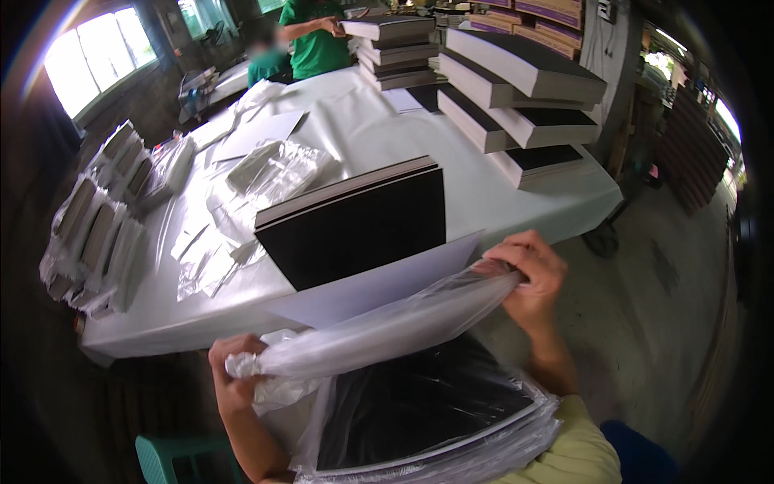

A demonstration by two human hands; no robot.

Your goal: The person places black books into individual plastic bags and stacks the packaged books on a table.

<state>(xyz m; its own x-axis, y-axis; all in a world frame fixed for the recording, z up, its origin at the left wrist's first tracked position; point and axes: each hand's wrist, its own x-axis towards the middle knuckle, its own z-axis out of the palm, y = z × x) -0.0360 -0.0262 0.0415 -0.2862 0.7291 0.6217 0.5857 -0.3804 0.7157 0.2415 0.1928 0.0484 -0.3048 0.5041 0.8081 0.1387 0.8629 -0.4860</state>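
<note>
A clear plastic bag (395,327) is stretched between my two hands, just off the near table edge. My left hand (235,367) is closed round its bunched left end. At the other end my right hand (528,270) grips the bag with bent fingers. Right behind the bag lies a pale sheet (379,282), and beyond it a thick black block of sheets (363,222) stands on edge. Close to my body, below the bag, is a plastic-wrapped stack with a black top (419,403).
Stacks of thick black-topped blocks (524,64) stand at the table's right and far side. Plastic-wrapped bundles (93,242) line the left edge; loose plastic bags (278,173) lie mid-table. A person in green (314,36) stands at the far end. A green stool (181,452) is lower left.
</note>
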